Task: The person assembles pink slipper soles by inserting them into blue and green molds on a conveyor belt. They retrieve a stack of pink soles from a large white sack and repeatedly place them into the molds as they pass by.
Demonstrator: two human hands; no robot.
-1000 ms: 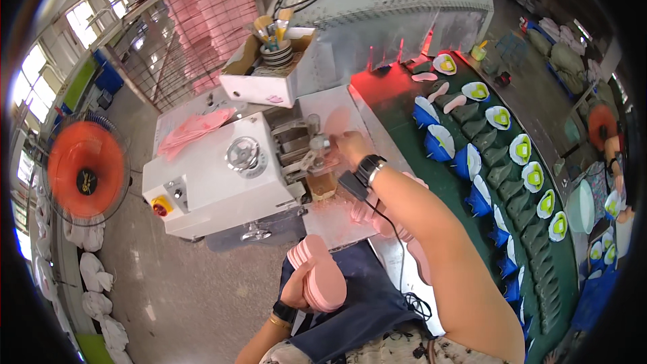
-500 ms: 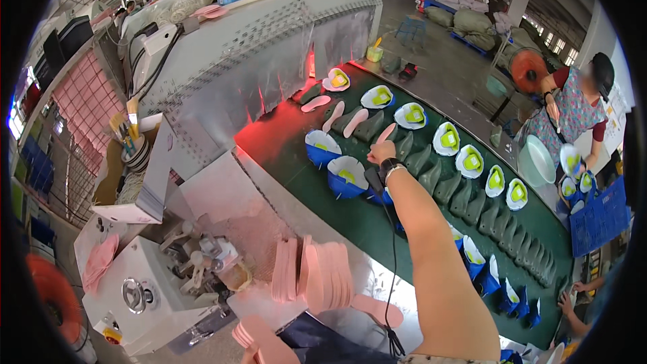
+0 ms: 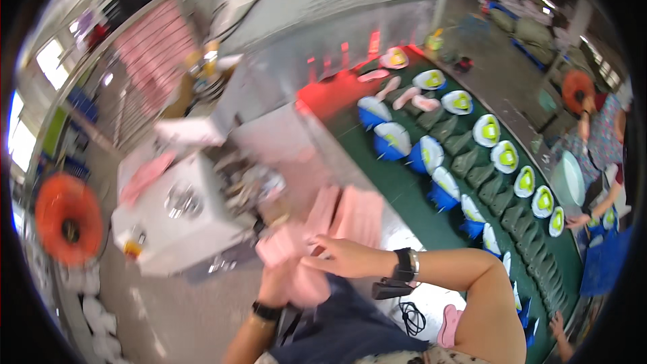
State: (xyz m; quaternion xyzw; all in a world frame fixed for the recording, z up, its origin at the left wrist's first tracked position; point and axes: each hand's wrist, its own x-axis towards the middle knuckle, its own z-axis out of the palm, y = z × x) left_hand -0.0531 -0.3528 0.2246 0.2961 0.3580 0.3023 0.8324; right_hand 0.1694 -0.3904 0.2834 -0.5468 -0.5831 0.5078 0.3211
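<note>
Low in front of me, my left hand grips a stack of pink insoles. My right hand meets this stack from the right, thumb and fingers pinched at its edge. Motion blur softens both hands. Beyond them stand more pink insoles, upright in a bunch. On the green conveyor belt, several insoles lie near the red glow, one pink insole on the dark green foot-shaped forms. Blue-and-white shoe uppers line the near side; white uppers with yellow-green insides line the far side.
A white machine with a handwheel stands left of my hands, with an orange fan further left. The grey oven housing spans the belt's far end. Across the belt, a co-worker stands near a pale basin.
My right hand has come back from the belt to the insole stack, leaving an insole on the forms. The left hand has risen further into view. The whole view has shifted.
</note>
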